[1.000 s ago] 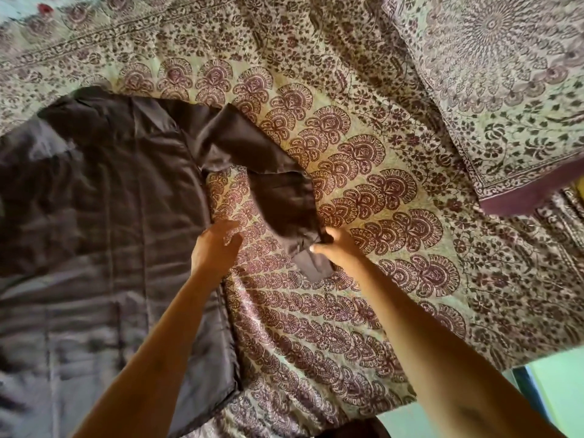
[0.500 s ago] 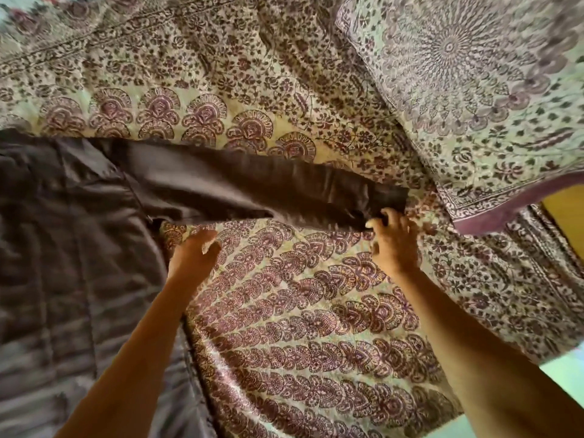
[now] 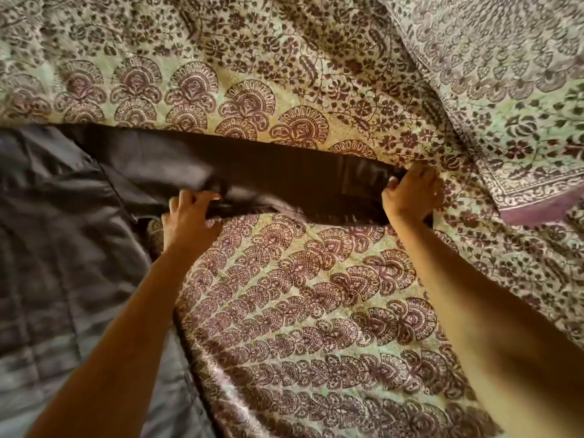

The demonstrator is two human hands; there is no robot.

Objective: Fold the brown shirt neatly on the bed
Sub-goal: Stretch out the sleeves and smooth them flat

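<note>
The brown shirt [image 3: 63, 248] lies spread flat on the left half of the bed, its body running down to the lower left. One long sleeve [image 3: 284, 172] stretches straight out to the right across the patterned bedspread [image 3: 316, 311]. My left hand [image 3: 189, 216] grips the sleeve's lower edge close to the armpit, fingers curled into the cloth. My right hand [image 3: 410, 194] holds the cuff end of the sleeve, fingers curled over it.
A pillow [image 3: 505, 90] in the same floral print lies at the upper right, its purple-edged corner just beyond the cuff. The bedspread is wrinkled above the sleeve.
The sleeve, bent and bunched a second ago, is now pulled out straight to the right by my right hand. My left hand moved from the shirt's side up onto the sleeve's lower edge.
</note>
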